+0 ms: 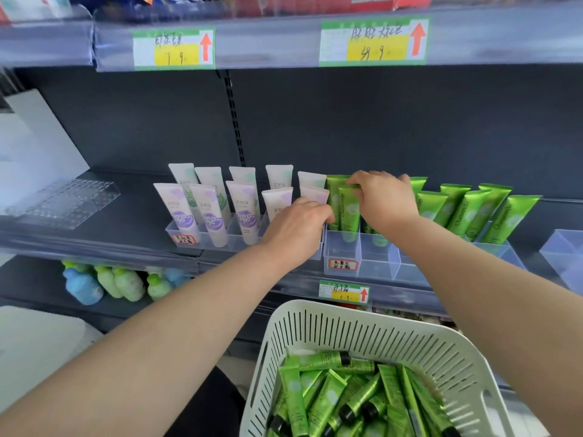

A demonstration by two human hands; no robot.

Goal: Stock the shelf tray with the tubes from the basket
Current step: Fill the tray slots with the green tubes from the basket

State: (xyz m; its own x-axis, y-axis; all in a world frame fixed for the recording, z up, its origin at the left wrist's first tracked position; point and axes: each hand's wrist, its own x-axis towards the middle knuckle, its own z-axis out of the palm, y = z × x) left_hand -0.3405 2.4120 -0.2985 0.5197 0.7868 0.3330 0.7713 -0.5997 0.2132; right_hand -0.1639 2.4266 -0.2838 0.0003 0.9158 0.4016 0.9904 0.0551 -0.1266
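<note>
Dark shelf (142,209): our right hand (383,200) pinches a green tube (348,216) in the tray (342,250); at nine o'clock, left hand (293,230), grip unclear.

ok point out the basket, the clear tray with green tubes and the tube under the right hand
basket (448,354), head view, slotted back wall
clear tray (375,257), head view, empty front compartment wall
green tube (349,212), head view, printed front

- Basket (315,329), 6 o'clock: cut by the bottom edge.
- Left hand (296,230): fingertips hidden, hold unclear.
- Right hand (383,200) covers green tubes' (349,216) tops.
- Price labels (373,42), 12 o'clock: writing blurred.
</note>
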